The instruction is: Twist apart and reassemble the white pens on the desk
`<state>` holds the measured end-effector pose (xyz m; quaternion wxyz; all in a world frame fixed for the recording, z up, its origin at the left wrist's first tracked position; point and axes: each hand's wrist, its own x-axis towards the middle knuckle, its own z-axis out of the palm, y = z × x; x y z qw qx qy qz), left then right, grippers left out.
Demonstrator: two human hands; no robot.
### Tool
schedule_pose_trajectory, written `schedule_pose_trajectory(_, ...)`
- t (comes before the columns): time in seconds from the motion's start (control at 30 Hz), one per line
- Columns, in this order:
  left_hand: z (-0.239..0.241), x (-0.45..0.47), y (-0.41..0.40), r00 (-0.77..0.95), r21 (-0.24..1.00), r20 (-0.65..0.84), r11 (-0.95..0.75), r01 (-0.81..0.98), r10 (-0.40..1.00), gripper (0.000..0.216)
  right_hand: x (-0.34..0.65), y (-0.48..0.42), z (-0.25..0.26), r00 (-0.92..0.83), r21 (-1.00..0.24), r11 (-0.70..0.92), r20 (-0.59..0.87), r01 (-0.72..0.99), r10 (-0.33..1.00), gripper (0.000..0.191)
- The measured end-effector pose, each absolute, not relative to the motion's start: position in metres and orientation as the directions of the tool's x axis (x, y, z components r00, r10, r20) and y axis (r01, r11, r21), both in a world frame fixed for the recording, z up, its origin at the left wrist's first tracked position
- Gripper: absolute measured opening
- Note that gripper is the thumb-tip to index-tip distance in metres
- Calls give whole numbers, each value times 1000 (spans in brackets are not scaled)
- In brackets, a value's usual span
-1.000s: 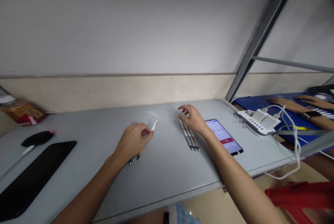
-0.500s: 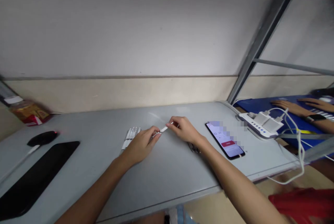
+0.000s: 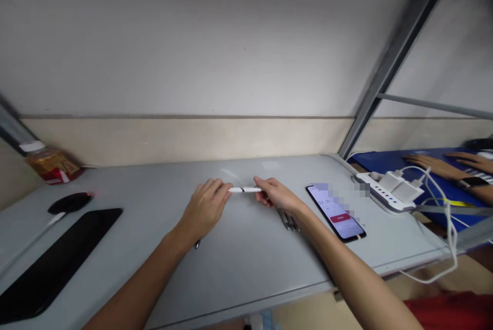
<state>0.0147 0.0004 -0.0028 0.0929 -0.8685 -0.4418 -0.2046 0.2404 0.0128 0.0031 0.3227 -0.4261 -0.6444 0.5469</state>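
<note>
A white pen [image 3: 243,190] with a dark band near its middle lies level between my hands, above the grey table. My left hand [image 3: 206,207] is closed around its left end. The thumb and fingers of my right hand [image 3: 275,194] pinch the right end. Beside my right wrist lie several slim pieces with shiny metal ends [image 3: 289,221], partly covered by the wrist. A small dark metallic tip [image 3: 197,244] pokes out beneath my left wrist; whatever it belongs to is hidden.
A lit phone [image 3: 337,212] and a white power strip [image 3: 385,194] with plugs and cables are on the right. To the left are a black mouse [image 3: 69,202], a long black object [image 3: 63,263] and a bottle [image 3: 52,163]. Another person's hands [image 3: 431,163] rest over the blue desk mat.
The white pen has swung from slanted to level, with more of it showing. The row of white pens at my left hand is out of sight behind it. The view has shifted slightly.
</note>
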Motion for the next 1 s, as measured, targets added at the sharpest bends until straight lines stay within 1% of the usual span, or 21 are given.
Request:
schedule_pose_trajectory(0.1, -1, 16, -2, 496, -3, 449, -554, 833, 743, 31, 236, 12, 2, -426, -979, -3, -92, 205, 900, 55)
schedule_pose_trajectory(0.27, -2, 15, -2, 502, 30, 453, -575, 817, 737, 29, 235, 11, 2, -455, -992, -41, -93, 123, 885, 50)
schedule_pose_trajectory(0.33, -3, 14, -1, 501, 46, 463, -585, 810, 731, 28, 237, 11, 3, -486, -993, -25, -79, 118, 870, 50)
schedule_pose_trajectory(0.37, -4, 14, -1, 495, 60, 468, -585, 809, 732, 28, 237, 11, 3, -496, -991, 21, -49, 135, 867, 49)
schedule_pose_trajectory(0.43, -5, 14, -1, 460, 118, 477, -573, 811, 749, 27, 238, 10, 4, -481, -955, 196, 67, 223, 874, 48)
schedule_pose_trajectory(0.5, -7, 14, 0, 414, 207, 460, -548, 810, 785, 27, 237, 10, 5, -435, -851, 392, 223, 351, 872, 43)
schedule_pose_trajectory(0.53, -7, 14, 0, 395, 250, 442, -534, 808, 805, 28, 237, 10, 5, -415, -790, 464, 295, 400, 861, 39)
schedule_pose_trajectory(0.57, -8, 14, 1, 381, 287, 421, -519, 805, 823, 29, 237, 10, 4, -400, -742, 514, 354, 429, 845, 33)
schedule_pose_trajectory(0.63, -9, 15, 2, 369, 336, 382, -499, 799, 847, 30, 238, 12, 1, -384, -702, 562, 418, 438, 823, 21)
schedule_pose_trajectory(0.7, -9, 15, 3, 371, 350, 358, -492, 797, 857, 31, 239, 14, -3, -370, -716, 543, 407, 438, 835, 22)
schedule_pose_trajectory(0.77, -10, 14, 3, 383, 334, 344, -493, 803, 857, 32, 241, 15, -7, -369, -733, 487, 337, 475, 866, 24)
schedule_pose_trajectory(0.83, -10, 14, 3, 402, 304, 336, -502, 810, 852, 32, 241, 17, -9, -367, -727, 455, 293, 514, 883, 33)
schedule_pose_trajectory(0.87, -11, 13, 3, 409, 291, 334, -505, 812, 849, 32, 242, 17, -9, -367, -726, 457, 296, 513, 882, 34)
schedule_pose_trajectory(0.9, -11, 13, 3, 412, 282, 336, -508, 814, 847, 32, 242, 18, -9, -362, -732, 466, 313, 496, 878, 29)
schedule_pose_trajectory(0.93, -11, 12, 3, 415, 278, 339, -512, 813, 844, 32, 242, 18, -8, -352, -745, 478, 339, 466, 872, 20)
schedule_pose_trajectory(0.97, -11, 12, 3, 416, 277, 346, -515, 812, 841, 32, 242, 18, -8, -340, -762, 485, 362, 429, 868, 16)
schedule_pose_trajectory(1.0, -11, 11, 4, 415, 278, 352, -517, 810, 839, 32, 242, 19, -7, -329, -779, 483, 370, 399, 869, 24)
